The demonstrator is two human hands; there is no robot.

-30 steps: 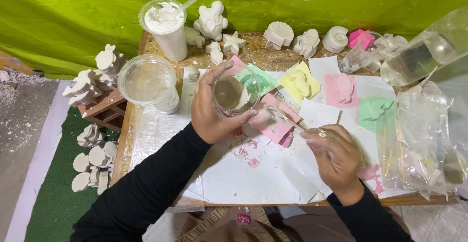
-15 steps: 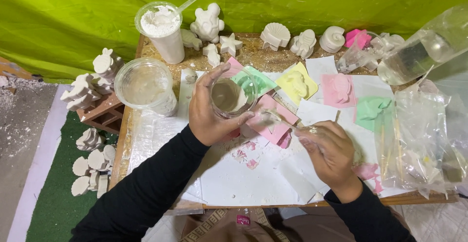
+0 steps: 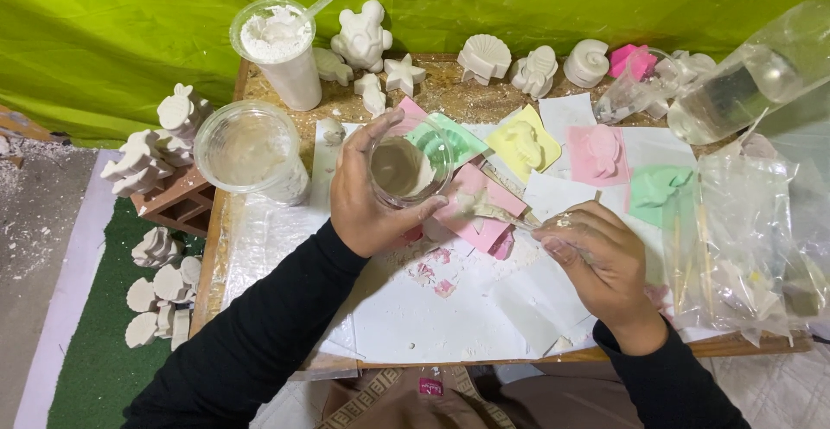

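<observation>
Tilted clear cup (image 3: 406,168) (beige slurry), pink mold (image 3: 478,207) beside.

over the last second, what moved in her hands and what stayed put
Little changed. The left hand kept its grip on the clear cup of grey mix above the pink mould. The right hand shifted only slightly, its stick still at the mould. The plaster figures and big cups stayed put.
</observation>
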